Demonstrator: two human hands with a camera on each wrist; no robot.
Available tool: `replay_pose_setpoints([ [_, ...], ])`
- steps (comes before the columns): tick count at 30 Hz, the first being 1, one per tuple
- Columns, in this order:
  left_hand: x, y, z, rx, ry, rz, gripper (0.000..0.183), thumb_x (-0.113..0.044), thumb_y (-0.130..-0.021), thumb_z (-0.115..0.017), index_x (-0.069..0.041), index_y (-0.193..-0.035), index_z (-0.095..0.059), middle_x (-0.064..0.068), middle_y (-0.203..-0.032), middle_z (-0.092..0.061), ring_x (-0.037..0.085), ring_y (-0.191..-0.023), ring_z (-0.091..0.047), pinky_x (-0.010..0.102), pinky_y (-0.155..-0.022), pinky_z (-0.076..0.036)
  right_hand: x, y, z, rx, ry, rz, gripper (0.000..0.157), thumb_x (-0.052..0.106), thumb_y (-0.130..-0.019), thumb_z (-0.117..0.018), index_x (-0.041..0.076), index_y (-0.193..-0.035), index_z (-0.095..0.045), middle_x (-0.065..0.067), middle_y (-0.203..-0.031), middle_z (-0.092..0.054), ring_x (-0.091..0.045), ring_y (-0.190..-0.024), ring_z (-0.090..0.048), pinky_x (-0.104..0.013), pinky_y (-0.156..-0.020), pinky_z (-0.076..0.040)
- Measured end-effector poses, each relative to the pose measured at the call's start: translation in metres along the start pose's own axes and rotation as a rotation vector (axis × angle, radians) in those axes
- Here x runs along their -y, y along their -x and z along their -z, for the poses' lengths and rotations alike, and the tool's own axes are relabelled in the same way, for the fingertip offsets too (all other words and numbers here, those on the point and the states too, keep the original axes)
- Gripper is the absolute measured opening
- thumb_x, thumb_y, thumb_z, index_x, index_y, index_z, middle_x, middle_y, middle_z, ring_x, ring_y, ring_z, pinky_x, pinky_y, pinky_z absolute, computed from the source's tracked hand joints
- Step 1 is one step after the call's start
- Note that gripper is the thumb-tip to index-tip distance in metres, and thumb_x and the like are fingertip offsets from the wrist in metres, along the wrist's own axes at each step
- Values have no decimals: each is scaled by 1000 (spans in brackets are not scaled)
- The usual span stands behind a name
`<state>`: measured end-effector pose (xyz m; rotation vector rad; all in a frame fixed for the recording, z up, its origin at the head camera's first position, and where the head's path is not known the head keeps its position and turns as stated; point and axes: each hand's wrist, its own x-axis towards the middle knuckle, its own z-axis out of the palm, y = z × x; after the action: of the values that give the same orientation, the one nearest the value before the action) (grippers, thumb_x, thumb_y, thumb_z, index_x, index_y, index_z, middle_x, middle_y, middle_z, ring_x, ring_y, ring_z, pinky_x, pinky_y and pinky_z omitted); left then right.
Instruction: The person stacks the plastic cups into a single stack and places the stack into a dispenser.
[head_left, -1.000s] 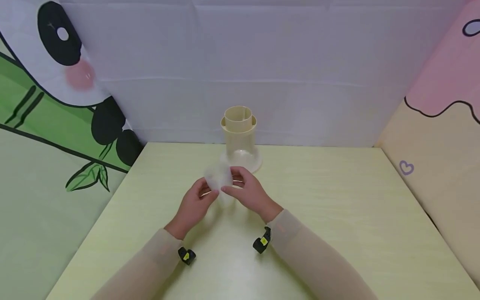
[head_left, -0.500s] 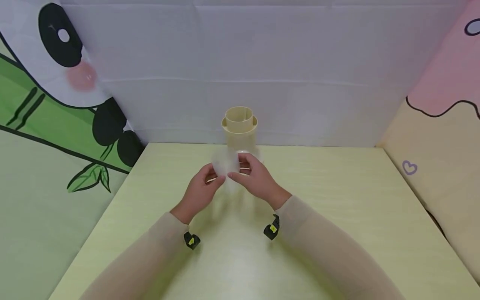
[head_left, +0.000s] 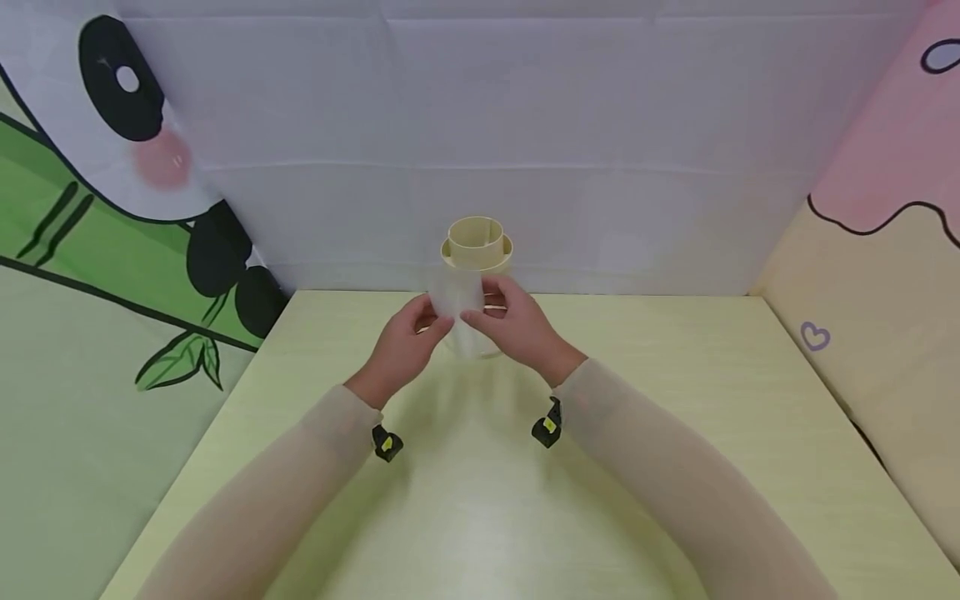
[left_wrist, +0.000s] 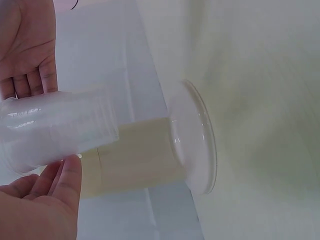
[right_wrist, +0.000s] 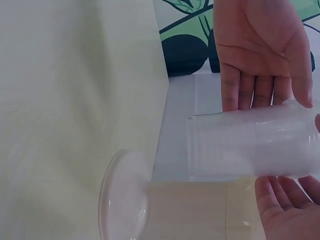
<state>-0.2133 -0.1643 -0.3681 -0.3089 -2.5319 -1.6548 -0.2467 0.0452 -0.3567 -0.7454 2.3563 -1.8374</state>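
A clear plastic cylinder, cup-like in shape [head_left: 459, 292], is held upright between both hands, raised above the table. My left hand [head_left: 401, 343] grips its left side with thumb and fingers; my right hand [head_left: 521, 327] does the same on the right. Both wrist views show fingertips pressed against the clear cylinder's wall [right_wrist: 240, 145], with its lower end hanging above the tabletop. Directly behind it stands a cream double-tube holder [head_left: 477, 237], an inner tube rising out of a wider one. A round, pale base [left_wrist: 196, 140] carries the holder; in the head view the cylinder partly hides it.
The pale wood-look table [head_left: 675, 433] ends at a whitish cloth backdrop [head_left: 637, 125] just behind the holder. Printed cartoon panels flank it, one with green leaves [head_left: 180, 358] on the left and a pink one [head_left: 885, 125] on the right.
Both hands have moved forward, away from the body, carrying the clear cylinder up to the front of the cream holder. It now stands more upright. The holder has stayed put.
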Motion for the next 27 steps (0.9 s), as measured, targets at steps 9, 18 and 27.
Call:
replay_pose_setpoints([
  [9, -23, -20, 14, 9, 27, -25, 61, -40, -103, -63, -8, -151, -42, 8, -140, -55, 24, -129, -53, 46, -109, -47, 23, -17, 12, -22, 7, 49, 63, 31, -97, -74, 10, -149, -46, -6, -136, -57, -19, -123, -59, -33, -104, -51],
  [18, -51, -44, 23, 16, -9, -41, 63, -44, -103, -63, -12, -153, -43, 4, -141, -56, 22, -132, -53, 45, -110, -45, 44, -33, 28, -64, 12, 53, 63, 35, -97, -73, 13, -149, -46, -2, -136, -56, -18, -122, -59, -34, -102, -51],
  [27, -73, -63, 27, -21, -23, -88, 58, -40, -103, -63, -10, -150, -48, 7, -140, -59, 23, -131, -54, 41, -112, -43, 63, -44, 42, -103, 35, 61, 63, 36, -97, -73, 13, -149, -46, -3, -138, -56, -19, -125, -57, -34, -101, -52],
])
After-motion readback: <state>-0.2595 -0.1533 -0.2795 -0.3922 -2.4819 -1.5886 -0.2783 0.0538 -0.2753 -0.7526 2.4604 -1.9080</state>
